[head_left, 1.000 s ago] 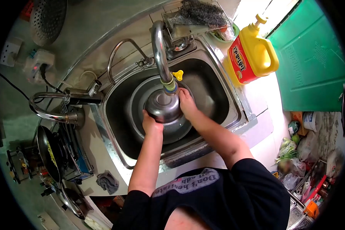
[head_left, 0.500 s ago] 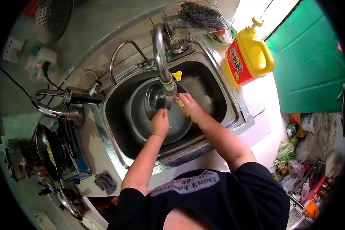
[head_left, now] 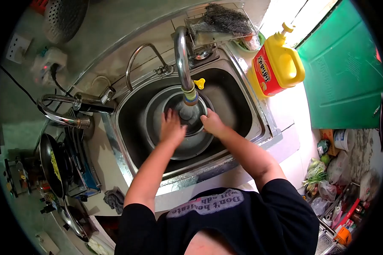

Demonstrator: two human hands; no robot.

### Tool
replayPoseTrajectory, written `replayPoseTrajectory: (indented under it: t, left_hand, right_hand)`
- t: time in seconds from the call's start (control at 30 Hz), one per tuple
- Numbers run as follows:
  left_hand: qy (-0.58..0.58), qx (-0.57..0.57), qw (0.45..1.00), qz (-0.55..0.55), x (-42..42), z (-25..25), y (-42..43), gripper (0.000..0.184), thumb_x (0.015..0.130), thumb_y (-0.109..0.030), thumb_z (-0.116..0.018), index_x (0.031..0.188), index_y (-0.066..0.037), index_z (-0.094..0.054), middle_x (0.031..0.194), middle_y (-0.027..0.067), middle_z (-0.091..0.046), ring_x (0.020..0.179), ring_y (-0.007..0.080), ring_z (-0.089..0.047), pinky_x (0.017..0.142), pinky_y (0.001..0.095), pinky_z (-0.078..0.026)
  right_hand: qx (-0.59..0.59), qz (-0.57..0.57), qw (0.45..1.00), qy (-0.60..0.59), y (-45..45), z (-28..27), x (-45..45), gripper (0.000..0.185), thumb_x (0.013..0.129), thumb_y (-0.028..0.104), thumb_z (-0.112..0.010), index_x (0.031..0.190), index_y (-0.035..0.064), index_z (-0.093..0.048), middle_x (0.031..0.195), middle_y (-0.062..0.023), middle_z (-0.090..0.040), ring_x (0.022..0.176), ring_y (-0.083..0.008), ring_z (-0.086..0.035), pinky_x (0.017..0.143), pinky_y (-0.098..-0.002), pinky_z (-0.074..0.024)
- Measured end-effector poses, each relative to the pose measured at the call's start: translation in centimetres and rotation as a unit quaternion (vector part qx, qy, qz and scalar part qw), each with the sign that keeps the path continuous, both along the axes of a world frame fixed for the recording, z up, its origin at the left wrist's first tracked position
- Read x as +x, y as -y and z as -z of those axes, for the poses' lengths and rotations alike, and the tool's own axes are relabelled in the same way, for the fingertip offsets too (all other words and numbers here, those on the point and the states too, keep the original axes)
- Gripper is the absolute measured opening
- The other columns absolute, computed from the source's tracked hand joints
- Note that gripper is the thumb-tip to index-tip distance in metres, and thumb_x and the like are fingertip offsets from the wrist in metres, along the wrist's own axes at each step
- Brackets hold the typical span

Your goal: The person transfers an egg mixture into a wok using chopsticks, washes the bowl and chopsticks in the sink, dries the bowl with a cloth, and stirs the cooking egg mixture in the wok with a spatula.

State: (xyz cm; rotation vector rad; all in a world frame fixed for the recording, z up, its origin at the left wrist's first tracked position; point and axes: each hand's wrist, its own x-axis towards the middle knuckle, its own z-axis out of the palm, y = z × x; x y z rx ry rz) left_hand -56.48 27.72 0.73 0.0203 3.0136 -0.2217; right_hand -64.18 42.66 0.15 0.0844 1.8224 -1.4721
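A small metal bowl (head_left: 196, 128) is under the faucet (head_left: 182, 63), inside a larger metal basin (head_left: 153, 142) in the sink. My right hand (head_left: 213, 122) grips the small bowl's right rim, thumb and fingers closed on it. At the bowl's left side is my left hand (head_left: 172, 128), its fingers spread and stretched toward the bowl's inside; it holds nothing that I can see. Pale, blurred water shows in the bowl below the spout.
A yellow pump jug (head_left: 276, 63) stands right of the sink (head_left: 238, 95). Behind the faucet, a wire rack (head_left: 195, 32) carries dark mesh. A second curved tap (head_left: 134, 63) rises at the back left. To the left are a frying pan (head_left: 51, 163) and a grey cloth (head_left: 114, 199).
The small bowl has moved right, under the spout. My right hand has gone from a yellowish-brown piece, now out of sight, to the bowl's rim. My left hand has opened and shifted left.
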Motion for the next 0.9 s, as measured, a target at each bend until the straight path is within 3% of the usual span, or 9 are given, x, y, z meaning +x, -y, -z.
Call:
replayPoseTrajectory:
  t: [0.2, 0.27, 0.4, 0.47, 0.53, 0.6, 0.63, 0.73, 0.9]
  left_hand:
    - [0.092, 0.412, 0.905, -0.056, -0.2, 0.9, -3.1, 0.046, 0.08, -0.029, -0.046, 0.12, -0.009, -0.04, 0.125, 0.0167, -0.035, 0.115, 0.0286, -0.035, 0.096, 0.0498, -0.021]
    - [0.115, 0.09, 0.987, 0.068, -0.6, 0.1, 0.1, 0.051, 0.078, -0.026, -0.049, 0.124, -0.009, -0.034, 0.122, 0.0185, -0.038, 0.115, 0.0322, -0.034, 0.094, 0.0494, -0.025]
    - [-0.155, 0.029, 0.984, -0.076, 0.8, -0.4, 1.4, 0.049, 0.078, -0.022, -0.051, 0.121, -0.005, -0.035, 0.117, 0.0165, -0.043, 0.115, 0.0294, -0.034, 0.1, 0.0427, -0.016]
    - [-0.261, 0.487, 0.761, -0.341, 0.8, 3.9, 0.5, 0.042, 0.076, -0.012, -0.053, 0.115, -0.003, -0.039, 0.109, 0.0152, -0.049, 0.103, 0.0309, -0.044, 0.089, 0.0463, -0.034]
    - [-0.143, 0.783, 0.364, -0.484, 0.9, 4.5, -2.1, 0.036, 0.074, -0.005, -0.051, 0.108, -0.001, -0.043, 0.102, 0.0136, -0.051, 0.091, 0.0267, -0.051, 0.08, 0.0436, -0.042]
    - [-0.126, 0.803, 0.336, -0.475, 1.2, 4.2, -2.7, 0.036, 0.072, -0.002, -0.05, 0.107, -0.001, -0.044, 0.1, 0.0131, -0.052, 0.087, 0.0262, -0.053, 0.075, 0.0415, -0.045]
    - [-0.107, 0.82, 0.309, -0.47, 1.4, 3.8, -3.1, 0.036, 0.07, 0.001, -0.049, 0.105, 0.0, -0.045, 0.098, 0.0126, -0.052, 0.083, 0.0256, -0.055, 0.07, 0.0395, -0.047]
    - [0.007, 0.625, 0.655, -0.425, 1.1, 0.6, -0.5, 0.055, 0.066, 0.005, -0.043, 0.12, -0.005, -0.038, 0.095, 0.0151, -0.055, 0.084, 0.0268, -0.055, 0.074, 0.0341, -0.045]
    - [0.096, 0.364, 0.89, -0.258, -1.1, -4.2, 0.7, 0.053, 0.073, -0.001, -0.041, 0.124, -0.012, -0.033, 0.102, 0.017, -0.051, 0.085, 0.0316, -0.054, 0.074, 0.0356, -0.045]
  right_hand:
    - [-0.038, 0.063, 0.996, -0.051, 0.2, 5.6, 0.2, 0.033, 0.075, 0.01, -0.043, 0.107, 0.0015, -0.046, 0.081, -0.0124, -0.056, 0.066, -0.0198, -0.056, 0.052, -0.0318, -0.0463]
    - [-0.047, 0.071, 0.996, -0.018, -0.6, 5.4, -0.6, 0.033, 0.075, 0.01, -0.043, 0.107, 0.0024, -0.046, 0.081, -0.0114, -0.056, 0.064, -0.0177, -0.055, 0.048, -0.0306, -0.0449]
    - [-0.066, 0.129, 0.989, 0.012, -0.3, 3.9, -0.6, 0.035, 0.074, 0.008, -0.043, 0.108, 0.0049, -0.047, 0.077, -0.0086, -0.054, 0.059, -0.0148, -0.053, 0.044, -0.0295, -0.0432]
    - [-0.094, 0.147, 0.984, 0.038, 0.7, 2.9, 0.5, 0.035, 0.073, 0.009, -0.044, 0.108, 0.0047, -0.047, 0.078, -0.009, -0.055, 0.06, -0.0156, -0.054, 0.045, -0.0299, -0.0439]
    - [-0.119, 0.163, 0.978, 0.06, 1.3, 4.2, 1.1, 0.035, 0.073, 0.009, -0.046, 0.107, 0.0046, -0.048, 0.079, -0.0094, -0.056, 0.061, -0.0164, -0.055, 0.046, -0.0302, -0.0446]
    - [-0.125, 0.13, 0.982, -0.055, 1.4, 9.0, 1.0, 0.033, 0.071, 0.01, -0.049, 0.104, 0.0046, -0.05, 0.082, -0.0113, -0.057, 0.067, -0.02, -0.056, 0.055, -0.0324, -0.0466]
    - [0.013, 0.06, 0.998, 0.029, 0.1, 3.4, -0.1, 0.032, 0.07, 0.015, -0.056, 0.1, 0.0043, -0.052, 0.087, -0.0141, -0.058, 0.076, -0.0242, -0.057, 0.066, -0.0337, -0.0457]
    - [0.057, -0.051, 0.967, -0.241, -1.6, 6.5, -2.7, 0.033, 0.071, 0.017, -0.059, 0.1, 0.0029, -0.051, 0.082, -0.0108, -0.06, 0.077, -0.0191, -0.058, 0.07, -0.03, -0.0441]
    - [0.169, -0.22, 0.832, -0.48, -0.3, -0.5, -2.6, 0.039, 0.062, 0.022, -0.065, 0.095, 0.0084, -0.048, 0.085, -0.0117, -0.053, 0.076, -0.029, -0.056, 0.066, -0.0386, -0.0457]
